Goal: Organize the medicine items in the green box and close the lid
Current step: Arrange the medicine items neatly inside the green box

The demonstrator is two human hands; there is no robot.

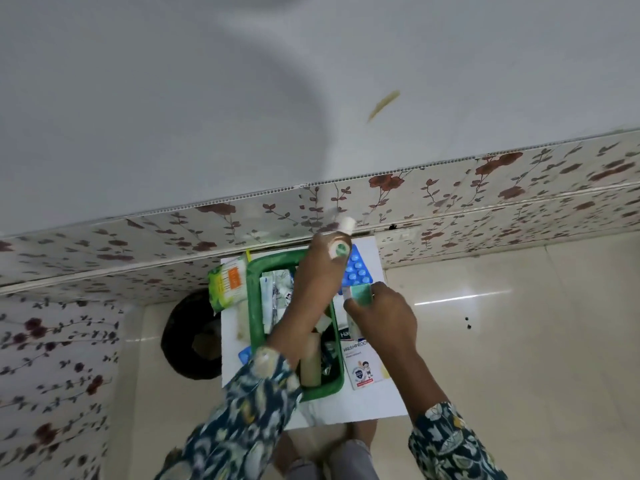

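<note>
Mid-sort: our left hand (317,268) fingers closed round a white-capped bottle (341,242) above the far end of the open green box (256,306) on the white desk (391,400), right hand (384,317) pinching a teal packet (360,295) just right of it; next, we judge, both go inside.

Open green box (254,296), medicines inside
</note>
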